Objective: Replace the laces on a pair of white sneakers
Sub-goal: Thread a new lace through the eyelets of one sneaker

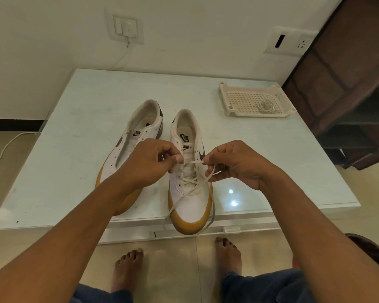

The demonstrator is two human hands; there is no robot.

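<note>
Two white sneakers with tan soles stand on a white table (74, 119), toes toward me. The right sneaker (189, 206) carries a white lace (189, 179) crossed through its lower eyelets, with loose ends trailing past the toe and over the table edge. The left sneaker (138, 127) has no lace in its visible eyelets. My left hand (149, 162) pinches the lace at the upper eyelets of the right sneaker. My right hand (234, 165) pinches the other stretch of the same lace, just right of the shoe. The lace is taut between both hands.
A cream perforated plastic tray (245, 99) at the table's back right holds a coiled lace (266, 106). A dark brown cabinet (348, 73) stands at right. A white cable (7, 147) runs across the floor at left. My bare feet (129, 267) are below the table edge.
</note>
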